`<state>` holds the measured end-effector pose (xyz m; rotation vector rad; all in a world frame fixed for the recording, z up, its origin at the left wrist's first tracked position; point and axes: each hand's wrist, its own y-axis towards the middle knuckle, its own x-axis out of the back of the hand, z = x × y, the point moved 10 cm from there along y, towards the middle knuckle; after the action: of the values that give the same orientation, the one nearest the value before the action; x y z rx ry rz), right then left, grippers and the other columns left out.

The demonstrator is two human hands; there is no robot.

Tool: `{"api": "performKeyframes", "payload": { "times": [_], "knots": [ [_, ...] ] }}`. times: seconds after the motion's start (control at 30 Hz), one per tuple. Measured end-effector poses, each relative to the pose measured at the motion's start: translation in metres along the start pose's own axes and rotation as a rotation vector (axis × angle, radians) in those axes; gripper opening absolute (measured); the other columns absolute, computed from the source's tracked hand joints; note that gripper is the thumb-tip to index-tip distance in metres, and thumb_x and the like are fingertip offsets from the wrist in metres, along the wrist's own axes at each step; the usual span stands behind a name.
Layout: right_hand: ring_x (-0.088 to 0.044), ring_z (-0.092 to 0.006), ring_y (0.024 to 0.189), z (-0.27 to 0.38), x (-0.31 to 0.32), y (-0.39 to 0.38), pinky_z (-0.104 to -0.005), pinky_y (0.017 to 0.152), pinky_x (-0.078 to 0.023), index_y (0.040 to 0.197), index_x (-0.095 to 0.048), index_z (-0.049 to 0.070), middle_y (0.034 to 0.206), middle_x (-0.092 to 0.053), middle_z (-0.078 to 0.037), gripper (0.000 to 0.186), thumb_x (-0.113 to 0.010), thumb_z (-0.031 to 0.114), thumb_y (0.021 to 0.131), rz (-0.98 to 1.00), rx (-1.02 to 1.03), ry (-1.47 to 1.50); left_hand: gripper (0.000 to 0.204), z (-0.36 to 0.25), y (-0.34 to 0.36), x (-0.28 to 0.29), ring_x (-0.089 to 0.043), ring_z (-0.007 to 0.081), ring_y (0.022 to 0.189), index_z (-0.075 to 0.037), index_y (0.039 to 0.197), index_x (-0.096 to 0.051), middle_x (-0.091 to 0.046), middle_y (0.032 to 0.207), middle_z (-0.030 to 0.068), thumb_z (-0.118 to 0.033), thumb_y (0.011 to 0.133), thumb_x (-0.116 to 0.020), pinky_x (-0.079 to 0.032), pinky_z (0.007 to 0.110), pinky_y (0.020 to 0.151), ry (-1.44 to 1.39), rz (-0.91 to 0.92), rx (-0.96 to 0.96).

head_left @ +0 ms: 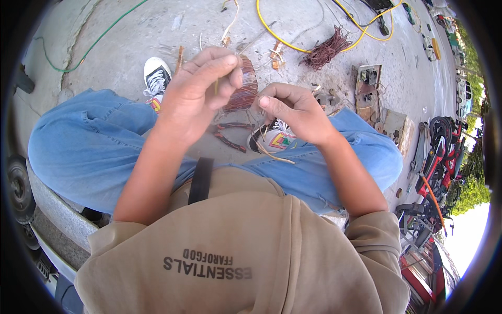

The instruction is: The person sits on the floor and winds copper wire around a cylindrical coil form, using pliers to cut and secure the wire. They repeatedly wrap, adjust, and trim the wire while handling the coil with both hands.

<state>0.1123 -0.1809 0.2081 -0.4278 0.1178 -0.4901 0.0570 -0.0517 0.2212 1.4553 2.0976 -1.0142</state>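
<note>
Yellow rubbery cable (283, 43) and a dark-red tangled wire bundle (325, 49) lie beyond the hands on grey concrete (125, 39). Red-and-black pliers (230, 142) sit open beside the right shoe (271, 138). Left hand (206, 78): loosely curled; cannot tell whether it grips. Right hand (287, 107): thumb and forefinger pinch a thin brown wire (253, 92), slightly bent, passing before a reddish-brown wound coil (241, 98).

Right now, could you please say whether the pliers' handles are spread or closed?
Spread: the pliers' red-and-black handles form a V, with ground showing between them.
</note>
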Motion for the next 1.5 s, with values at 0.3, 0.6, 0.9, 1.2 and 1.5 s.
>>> {"api": "performKeyframes", "payload": {
  "times": [0.3, 0.6, 0.9, 1.2, 1.5],
  "knots": [
    [-0.053, -0.0088, 0.071, -0.052, 0.072, 0.027, -0.0260, 0.067, -0.049, 0.088, -0.061, 0.007, 0.079, -0.056, 0.001, 0.023, -0.063, 0.029, 0.095, -0.158, -0.173, 0.217, 0.022, -0.038, 0.003, 0.023, -0.039, 0.0018, 0.058, -0.001, 0.109, -0.062, -0.068, 0.096, 0.0122, -0.019, 0.096, -0.058, -0.029, 0.018, 0.048, 0.235, -0.076, -0.214],
    [-0.048, -0.0100, 0.055, -0.142, 0.180, 0.038, -0.0277, 0.056, -0.044, 0.084, -0.064, 0.004, 0.065, -0.053, 0.002, 0.024, -0.073, 0.026, 0.085, -0.494, -0.394, 0.118, 0.051, -0.002, 0.020, 0.098, -0.062, 0.0166, 0.082, 0.005, 0.125, -0.048, -0.061, 0.113, 0.0238, -0.040, 0.102, -0.041, -0.052, 0.024, 0.066, -0.216, -0.345, 0.012],
    [-0.050, -0.0090, 0.057, -0.165, 0.161, 0.088, -0.0262, 0.052, -0.043, 0.081, -0.072, 0.003, 0.068, -0.061, -0.002, 0.028, -0.079, 0.030, 0.078, -0.389, -0.384, -0.416, 0.026, 0.228, 0.091, 0.321, -0.063, 0.0193, 0.098, 0.000, 0.118, -0.057, -0.064, 0.112, 0.0098, -0.010, 0.095, -0.048, -0.050, 0.033, 0.088, 0.722, -0.318, 0.439],
    [-0.051, -0.0095, 0.063, -0.172, 0.106, 0.128, -0.0260, 0.059, -0.044, 0.092, -0.075, 0.003, 0.076, -0.065, -0.001, 0.031, -0.080, 0.031, 0.078, -0.162, -0.287, -0.369, 0.038, 0.180, 0.074, 0.195, -0.061, 0.0190, 0.108, -0.005, 0.134, -0.050, -0.062, 0.122, 0.0074, -0.010, 0.097, -0.047, -0.048, 0.037, 0.095, 0.348, -0.232, 0.485],
    [-0.064, -0.0195, 0.090, -0.214, 0.050, 0.146, -0.0327, 0.082, -0.052, 0.118, -0.060, -0.009, 0.108, -0.066, -0.015, 0.029, -0.050, 0.003, 0.093, -0.079, -0.427, 0.326, 0.032, 0.193, 0.100, 0.233, -0.066, 0.0185, 0.096, -0.004, 0.125, -0.060, -0.067, 0.108, 0.0067, -0.013, 0.095, -0.054, -0.053, 0.033, 0.085, 0.789, -0.057, 0.542]
  ]
}}
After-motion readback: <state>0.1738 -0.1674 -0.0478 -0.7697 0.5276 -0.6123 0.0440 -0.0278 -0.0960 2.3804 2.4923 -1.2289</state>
